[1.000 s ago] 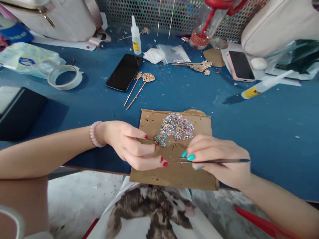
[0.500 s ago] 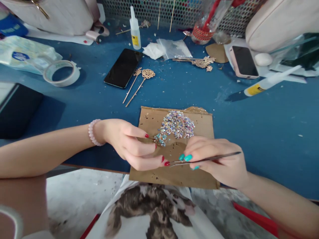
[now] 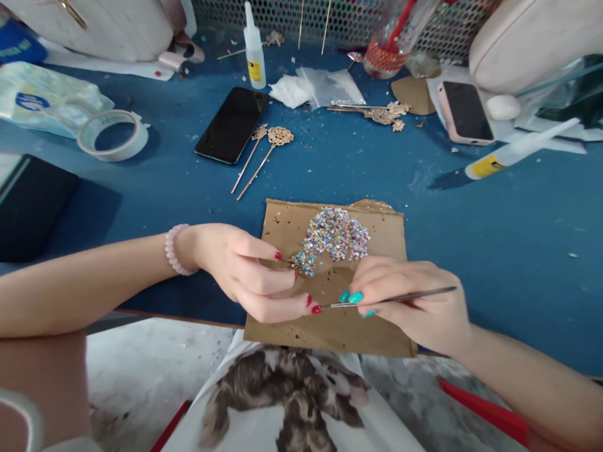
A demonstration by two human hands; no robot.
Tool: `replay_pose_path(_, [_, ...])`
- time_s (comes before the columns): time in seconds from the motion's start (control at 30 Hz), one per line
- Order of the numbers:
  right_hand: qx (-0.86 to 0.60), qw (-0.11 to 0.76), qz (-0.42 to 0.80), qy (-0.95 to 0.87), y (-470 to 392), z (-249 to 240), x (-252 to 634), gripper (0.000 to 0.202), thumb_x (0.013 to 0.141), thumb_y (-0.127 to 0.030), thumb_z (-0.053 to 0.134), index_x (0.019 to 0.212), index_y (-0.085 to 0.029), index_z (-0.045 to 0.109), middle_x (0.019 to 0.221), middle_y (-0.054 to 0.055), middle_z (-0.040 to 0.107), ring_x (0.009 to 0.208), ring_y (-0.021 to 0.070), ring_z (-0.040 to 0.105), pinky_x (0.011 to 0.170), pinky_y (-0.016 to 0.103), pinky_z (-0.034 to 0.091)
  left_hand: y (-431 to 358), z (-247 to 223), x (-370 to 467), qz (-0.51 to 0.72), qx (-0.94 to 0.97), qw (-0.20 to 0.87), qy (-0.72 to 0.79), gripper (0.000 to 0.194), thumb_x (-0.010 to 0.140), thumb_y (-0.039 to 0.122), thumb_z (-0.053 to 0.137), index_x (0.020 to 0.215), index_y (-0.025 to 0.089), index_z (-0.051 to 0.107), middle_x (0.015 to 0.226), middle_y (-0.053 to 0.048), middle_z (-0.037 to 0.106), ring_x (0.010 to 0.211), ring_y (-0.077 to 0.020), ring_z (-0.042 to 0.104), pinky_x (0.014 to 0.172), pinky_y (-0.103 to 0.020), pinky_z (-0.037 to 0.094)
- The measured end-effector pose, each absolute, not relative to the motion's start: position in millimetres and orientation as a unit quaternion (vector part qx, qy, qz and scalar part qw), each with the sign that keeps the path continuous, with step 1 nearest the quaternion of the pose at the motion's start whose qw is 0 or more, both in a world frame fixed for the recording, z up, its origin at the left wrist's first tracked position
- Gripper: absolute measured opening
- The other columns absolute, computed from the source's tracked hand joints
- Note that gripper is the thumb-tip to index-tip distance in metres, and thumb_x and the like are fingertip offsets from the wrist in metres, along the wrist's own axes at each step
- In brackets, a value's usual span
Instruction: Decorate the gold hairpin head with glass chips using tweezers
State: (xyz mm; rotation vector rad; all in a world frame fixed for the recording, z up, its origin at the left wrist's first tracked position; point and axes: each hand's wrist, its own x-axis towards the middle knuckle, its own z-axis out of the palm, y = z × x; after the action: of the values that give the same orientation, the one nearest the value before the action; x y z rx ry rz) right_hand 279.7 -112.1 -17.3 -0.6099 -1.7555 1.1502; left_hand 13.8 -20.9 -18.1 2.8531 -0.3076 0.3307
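My left hand, red-nailed, is closed on the thin stem of a hairpin. Turquoise and brown stones cover the hairpin's head, which shows just past my fingertips over a piece of cardboard. My right hand, with teal nails, pinches dark tweezers. Their tips meet the fingertips of my left hand, and whatever may be between them is too small to make out. Behind the hairpin's head, a heap of glittering multicoloured stones lies on the cardboard.
Two gold hairpins lie beside a black phone. A glue bottle stands behind it, and another glue bottle is at the right. A tape roll sits at the left, more gold hairpins farther back.
The tweezers' tips have come together and lifted slightly against my left fingertips; before, they were spread a little apart. My left hand keeps its grip on the hairpin.
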Motion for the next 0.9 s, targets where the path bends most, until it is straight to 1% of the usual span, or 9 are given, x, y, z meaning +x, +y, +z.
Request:
replay_pose_path(0.07, [-0.248,0.461,0.466,-0.714,-111.8,-16.6,279.6,0.012,0.094,-0.014,0.067,0.1,-0.02,0.075,0.081,0.004,0.076,0.075,0.0139,0.071,0.067,0.03,0.058,-20.5,-19.1,12.9,0.14,0.978,0.091,-0.123,0.021,0.099,0.022,0.062,0.108,0.04,0.068,0.062,0.014,0.057,0.047,-0.0052,0.043,0.052,-0.021,0.038])
replay_pose_path(0.13, [-0.248,0.461,0.465,-0.714,-111.4,-16.0,279.5,0.012,0.095,-0.015,0.067,0.101,-0.021,0.075,0.08,0.004,0.076,0.073,0.0138,0.071,0.066,0.03,0.058,-19.9,-20.3,11.6,0.17,0.974,0.051,-0.141,0.017,0.098,0.021,0.064,0.104,0.037,0.069,0.065,0.013,0.059,0.057,-0.0036,0.052,0.053,-0.02,0.039])
replay_pose_path(0.2, [-0.25,0.46,0.465,-0.714,-111.2,-15.5,279.6,0.013,0.095,-0.016,0.066,0.103,-0.021,0.075,0.08,0.004,0.076,0.073,0.0138,0.07,0.065,0.03,0.058,-19.3,-21.5,10.4,0.201,0.967,0.008,-0.159,0.013,0.097,0.021,0.066,0.1,0.033,0.069,0.066,0.013,0.059,0.063,-0.0025,0.055,0.055,-0.02,0.039])
replay_pose_path(0.3, [-0.254,0.459,0.465,-0.713,-111.3,-15.5,280.0,0.014,0.096,-0.017,0.065,0.104,-0.022,0.076,0.079,0.004,0.076,0.073,0.0139,0.07,0.065,0.03,0.057,-18.8,-23.3,9.7,0.241,0.953,-0.052,-0.176,0.008,0.096,0.023,0.068,0.096,0.031,0.07,0.069,0.014,0.06,0.067,-0.0014,0.054,0.059,-0.019,0.04])
replay_pose_path(0.47, [-0.255,0.465,0.472,-0.704,-112.1,-16.3,280.5,0.015,0.095,-0.016,0.067,0.104,-0.022,0.076,0.079,0.003,0.076,0.073,0.0136,0.069,0.065,0.029,0.056,-19.3,-24.8,11.2,0.288,0.932,-0.132,-0.178,0.001,0.095,0.033,0.07,0.095,0.034,0.071,0.079,0.016,0.062,0.084,0.0002,0.056,0.073,-0.017,0.043])
replay_pose_path(0.67, [-0.254,0.465,0.475,-0.703,-111.6,-16.6,280.5,0.017,0.092,-0.012,0.068,0.105,-0.021,0.076,0.082,0.004,0.076,0.074,0.0135,0.069,0.067,0.03,0.057,-19.6,-25.1,11.7,0.304,0.918,-0.189,-0.169,0.014,0.094,0.041,0.069,0.107,0.038,0.072,0.092,0.014,0.065,0.094,-0.0018,0.055,0.083,-0.018,0.043])
replay_pose_path(0.9, [-0.253,0.457,0.47,-0.712,-110.4,-16.5,280.9,0.016,0.094,-0.013,0.067,0.105,-0.021,0.076,0.08,0.004,0.076,0.073,0.0139,0.069,0.066,0.03,0.057,-20.4,-26.3,10.1,0.308,0.913,-0.211,-0.164,0.017,0.091,0.045,0.07,0.108,0.039,0.071,0.099,0.012,0.065,0.097,-0.0059,0.055,0.088,-0.02,0.043])
